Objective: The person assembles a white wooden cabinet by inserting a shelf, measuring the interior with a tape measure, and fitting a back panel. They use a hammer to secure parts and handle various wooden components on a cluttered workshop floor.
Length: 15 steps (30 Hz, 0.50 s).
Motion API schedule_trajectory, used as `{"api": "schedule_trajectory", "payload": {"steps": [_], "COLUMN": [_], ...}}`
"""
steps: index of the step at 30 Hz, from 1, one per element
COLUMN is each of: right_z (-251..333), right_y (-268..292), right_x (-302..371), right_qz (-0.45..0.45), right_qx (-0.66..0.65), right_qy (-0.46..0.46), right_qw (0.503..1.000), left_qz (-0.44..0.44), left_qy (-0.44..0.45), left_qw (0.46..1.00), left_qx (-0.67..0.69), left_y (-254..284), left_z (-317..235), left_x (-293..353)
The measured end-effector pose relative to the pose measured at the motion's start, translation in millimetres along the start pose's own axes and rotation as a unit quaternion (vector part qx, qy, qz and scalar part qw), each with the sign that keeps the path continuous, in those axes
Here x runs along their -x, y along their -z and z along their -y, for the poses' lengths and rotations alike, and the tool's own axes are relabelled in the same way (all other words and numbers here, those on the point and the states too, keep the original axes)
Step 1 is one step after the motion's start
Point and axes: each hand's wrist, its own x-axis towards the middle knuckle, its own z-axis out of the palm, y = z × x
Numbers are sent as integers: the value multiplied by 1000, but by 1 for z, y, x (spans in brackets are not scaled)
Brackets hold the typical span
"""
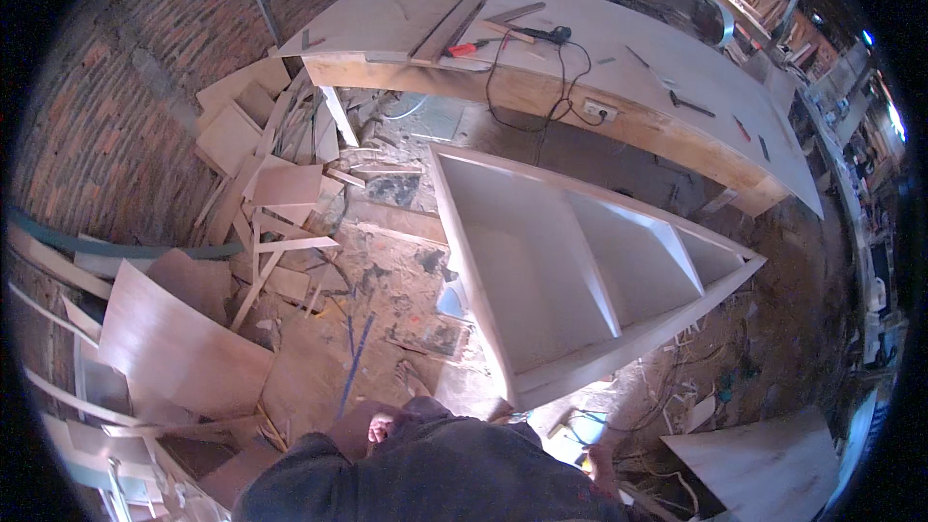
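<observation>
A large triangular wooden cabinet frame [483, 319] with a pale inside and two dividers stands tilted on the floor before me. My left hand [380, 425] is close to my body, its fingers curled; what they hold, if anything, is hidden. At the lower right, beside the cabinet's near corner, my right hand [601, 472] shows only in part behind my dark sleeve. A small yellow thing [586, 463] is next to it, and its fingers are too hidden to read. One bare foot [411, 377] rests on the floor.
A long workbench [667, 48] bears a corded power tool [553, 35], a red-handled tool [466, 47] and a hammer [691, 104]. Wood offcuts [290, 184] and a curved panel [184, 338] crowd the left by the brick wall [174, 126]. A pale board [764, 464] lies at lower right.
</observation>
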Motion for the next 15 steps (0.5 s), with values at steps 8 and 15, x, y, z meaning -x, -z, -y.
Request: {"api": "schedule_trajectory", "payload": {"steps": [8, 15], "right_z": [101, 302], "right_y": [-119, -174], "right_x": [-5, -32], "right_qz": [69, 173], "right_qx": [149, 256], "right_qy": [244, 11], "right_qw": [956, 951], "left_qz": [-57, -234], "left_qy": [33, 24], "left_qw": [983, 903], "left_qx": [173, 360], "left_y": [134, 225], "left_z": [115, 197], "left_x": [4, -51]}}
